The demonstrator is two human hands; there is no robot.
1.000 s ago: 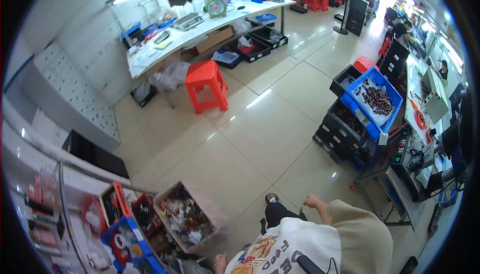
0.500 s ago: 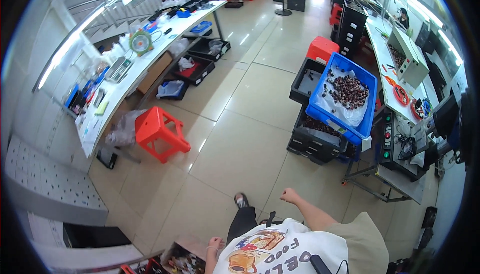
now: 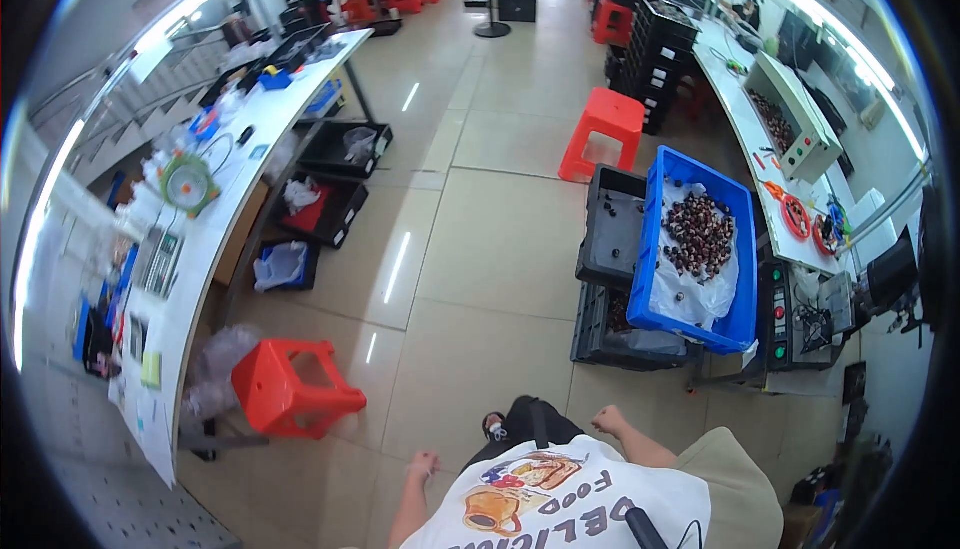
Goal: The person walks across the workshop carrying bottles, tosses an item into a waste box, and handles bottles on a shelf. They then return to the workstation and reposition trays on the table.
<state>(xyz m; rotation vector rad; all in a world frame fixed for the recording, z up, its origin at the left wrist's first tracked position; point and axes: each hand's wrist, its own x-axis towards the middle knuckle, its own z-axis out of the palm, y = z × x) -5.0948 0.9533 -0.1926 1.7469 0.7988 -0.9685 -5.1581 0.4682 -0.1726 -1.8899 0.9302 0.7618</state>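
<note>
Both my hands hang free at my sides as I stand on the tiled floor (image 3: pixel 480 249), and neither one carries anything. My left hand (image 3: pixel 424 466) sits low by my hip with its fingers curled in loosely, narrow rather than spread, and nothing shows between them. My right hand (image 3: pixel 606 420) is drawn into a loose fist, fingers tucked in, also holding nothing. The nearest thing to it is the blue crate (image 3: pixel 694 249), ahead and to my right, lined with a clear plastic sheet so the small dark round pieces (image 3: pixel 700 234) heaped in it stay together and off the crate's walls. That crate rests on stacked black crates (image 3: pixel 612 279), which lift it to working height just beside the long white table (image 3: pixel 760 149) along the right wall. Near my left hand stands a red stool (image 3: pixel 290 389), pushed close against the other long white table (image 3: pixel 200 249), where a seated worker could reach the tools there. A second red stool (image 3: pixel 605 134) stands farther up the aisle.
</note>
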